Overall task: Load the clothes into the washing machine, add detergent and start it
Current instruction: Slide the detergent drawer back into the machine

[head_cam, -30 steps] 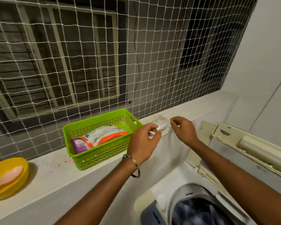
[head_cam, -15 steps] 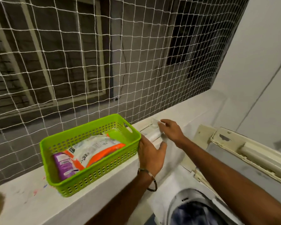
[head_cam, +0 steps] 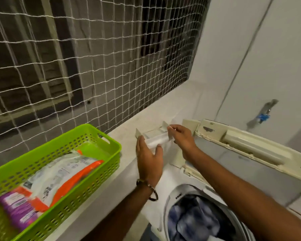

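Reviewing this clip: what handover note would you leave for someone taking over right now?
Left hand: straight fingers against the white box on the ledge.
Right hand: pinches its flap.
Done: clothes are in the washing machine, lid up.
White-and-orange pouch lies in the green basket.
Remaining: add detergent, close, start.

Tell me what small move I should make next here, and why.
Probably lift the white tray off the ledge: right hand pinches its end, left hand rests against its front, clothes already lie in the drum, and the detergent pouch waits in the green basket.
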Demonstrator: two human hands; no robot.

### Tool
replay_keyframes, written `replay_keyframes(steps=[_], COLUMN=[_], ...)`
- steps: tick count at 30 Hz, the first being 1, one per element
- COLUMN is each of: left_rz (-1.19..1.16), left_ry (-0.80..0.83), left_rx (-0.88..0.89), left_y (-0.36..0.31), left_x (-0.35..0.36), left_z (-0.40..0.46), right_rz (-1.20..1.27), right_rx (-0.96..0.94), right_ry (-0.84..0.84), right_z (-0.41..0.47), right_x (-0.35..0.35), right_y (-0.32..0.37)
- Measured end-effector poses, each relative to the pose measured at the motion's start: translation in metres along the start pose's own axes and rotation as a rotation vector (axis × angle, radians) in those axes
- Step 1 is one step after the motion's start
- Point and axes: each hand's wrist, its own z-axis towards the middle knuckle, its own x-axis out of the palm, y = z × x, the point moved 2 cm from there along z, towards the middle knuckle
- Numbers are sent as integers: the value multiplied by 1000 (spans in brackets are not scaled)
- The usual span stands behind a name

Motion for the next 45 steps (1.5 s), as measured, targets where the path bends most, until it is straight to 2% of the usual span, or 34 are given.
replay_keyframes(steps=[9, 13, 16, 22, 29, 34, 40, 45], left_rz=[-220, -223, -211, -175, -166, -201, -136, -109], left_ry=[176, 256, 332, 503, 708, 776, 869, 876], left_rx=[31, 9, -31, -224, -482, -635, -683, -700], left_y=[4, 27, 45, 94, 143, 159, 175, 183], left_x=[61, 87, 103, 136, 179, 199, 217, 230], left_z=[-40, -58, -71, -88, -107, -110, -110, -107], right_rz=[192, 290, 369, 437, 516, 557, 635, 594], right_rx=[70, 148, 194, 329, 460, 538, 578, 626], right_ry=[-409, -553, -667, -832, -800, -741, -686, -660], right_z=[-64, -100, -123, -159, -172, -164, -155, -151], right_x=[-77, -94, -100, -116, -140, -154, -167, -172], right_y=[-53, -88, -114, -171, -230, -267, -289, -304])
